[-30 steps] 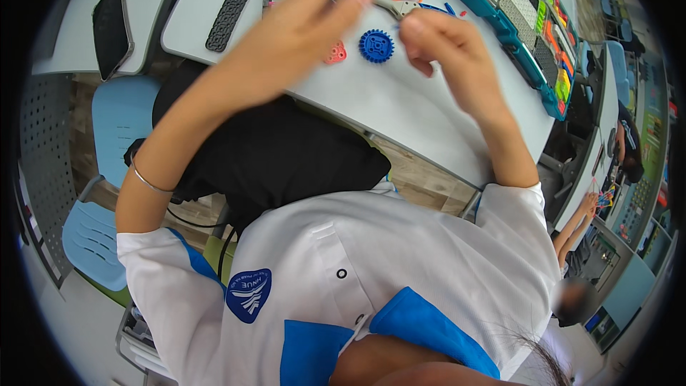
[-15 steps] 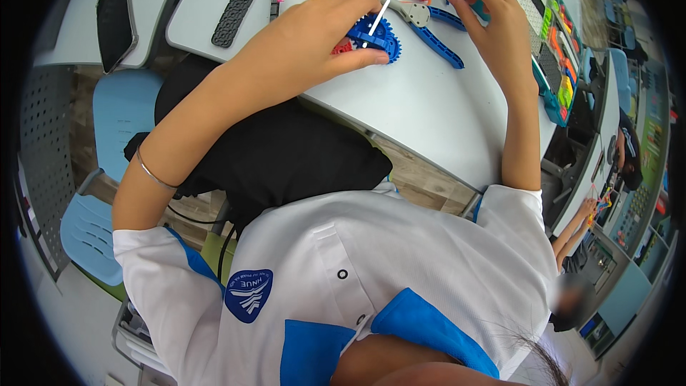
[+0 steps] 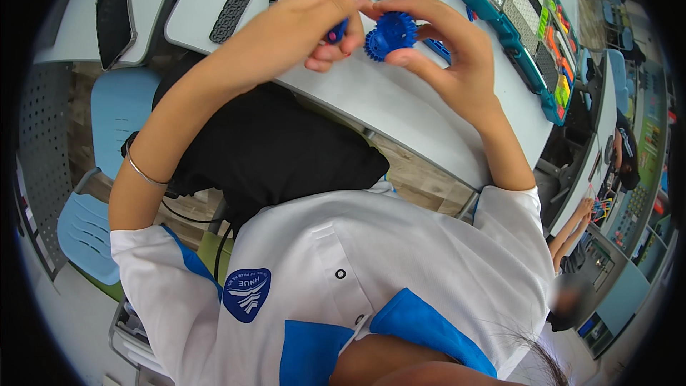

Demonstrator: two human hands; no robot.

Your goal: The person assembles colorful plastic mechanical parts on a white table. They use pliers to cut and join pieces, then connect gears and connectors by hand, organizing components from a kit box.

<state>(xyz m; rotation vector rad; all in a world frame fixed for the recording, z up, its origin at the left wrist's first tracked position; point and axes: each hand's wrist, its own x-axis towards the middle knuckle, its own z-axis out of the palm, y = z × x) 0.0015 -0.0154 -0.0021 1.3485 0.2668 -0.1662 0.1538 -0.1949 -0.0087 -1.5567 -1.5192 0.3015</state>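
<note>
Blue gear (image 3: 395,31) is just over desk (image 3: 429,104), pinched in R hand (image 3: 461,50), while L hand (image 3: 307,25) grips small blue piece (image 3: 337,31); prob. assembly step, next move needing careful alignment.

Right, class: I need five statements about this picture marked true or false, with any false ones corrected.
1. The right hand holds a blue toothed wheel. True.
2. Only the right hand holds something. False: the left hand holds a blue part.
3. A black tread lies on the white table. True.
4. No case is open. False: the teal case stands open.
5. No jewellery shows. False: a bracelet circles the left forearm.
</note>
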